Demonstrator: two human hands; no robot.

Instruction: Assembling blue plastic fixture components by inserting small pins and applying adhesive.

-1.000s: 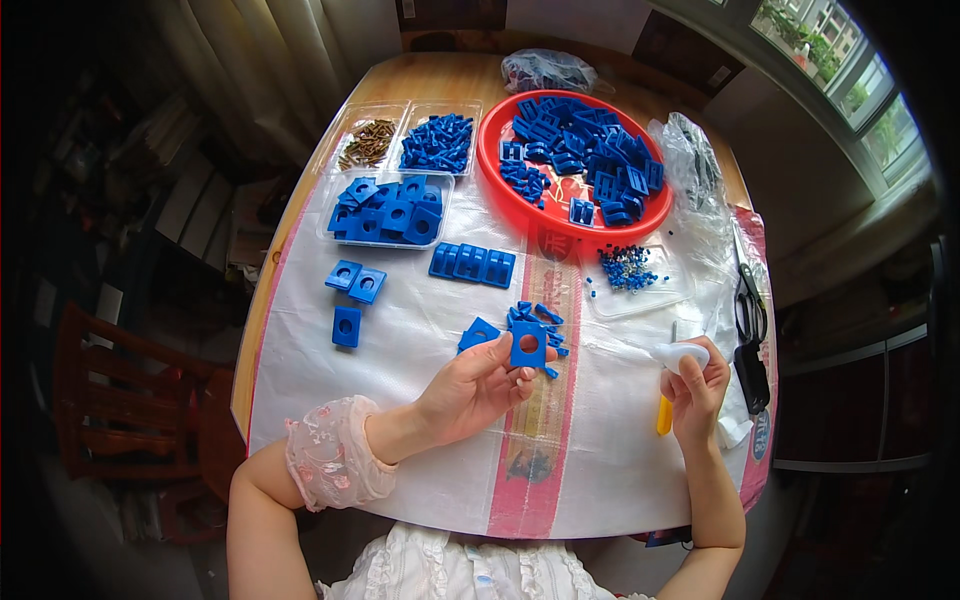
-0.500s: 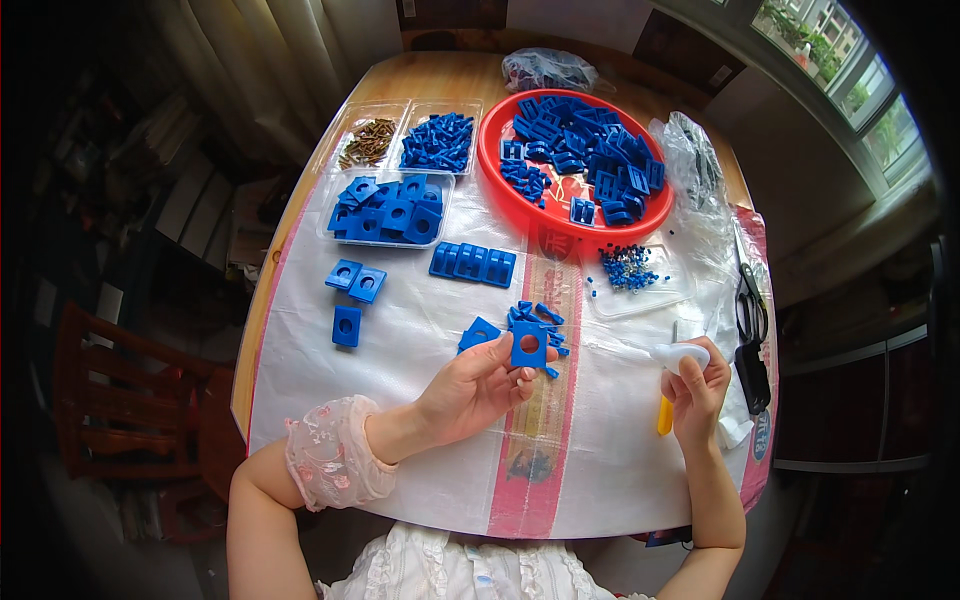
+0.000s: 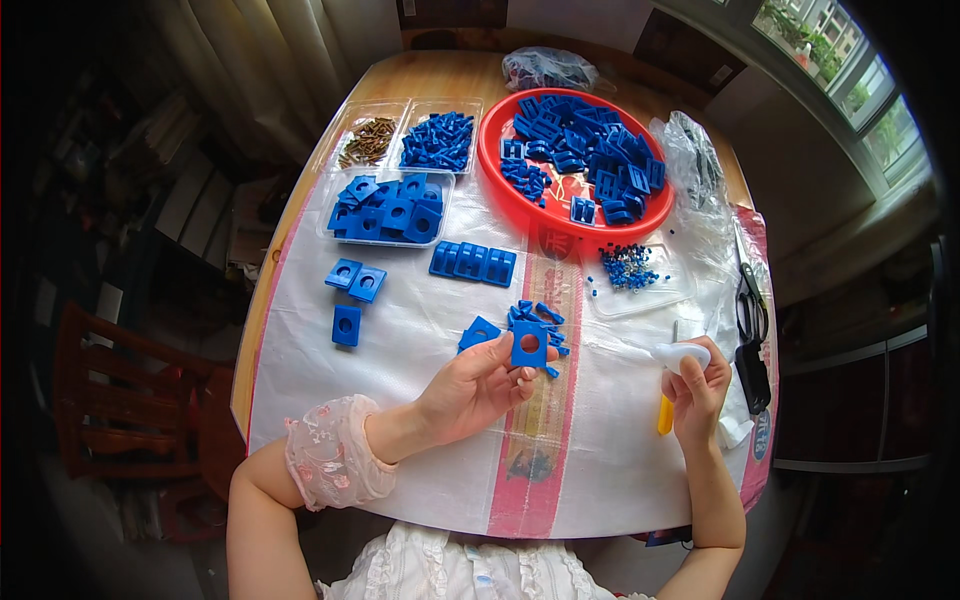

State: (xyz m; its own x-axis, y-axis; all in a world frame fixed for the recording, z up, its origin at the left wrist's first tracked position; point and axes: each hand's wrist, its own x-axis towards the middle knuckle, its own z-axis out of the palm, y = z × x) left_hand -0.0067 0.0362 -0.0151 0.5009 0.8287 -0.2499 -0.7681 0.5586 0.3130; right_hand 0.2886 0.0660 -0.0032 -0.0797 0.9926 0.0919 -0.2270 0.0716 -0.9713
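Between the thumb and fingers of my left hand (image 3: pixel 478 392) is a flat blue square plate (image 3: pixel 542 354) with a round hole, raised above the table. Another blue plate (image 3: pixel 481 331) and a small heap of slim blue plastic pieces (image 3: pixel 538 314) lie just behind it. Off to the right, my right hand (image 3: pixel 698 392) is closed round a white rounded object (image 3: pixel 690 351), its narrow end towards the left; its exact kind is unclear. Beside that hand rests a tool with a yellow handle (image 3: pixel 665 414), partly hidden.
A red basin (image 3: pixel 484 165) of blue parts stands at the back. Clear trays hold brass-coloured screws (image 3: pixel 368 143), slim blue pieces (image 3: pixel 437 142) and square plates (image 3: pixel 396 212). Small blue-and-white bits (image 3: pixel 628 267) lie on a lid. Black scissors (image 3: pixel 750 308) lie at the right edge.
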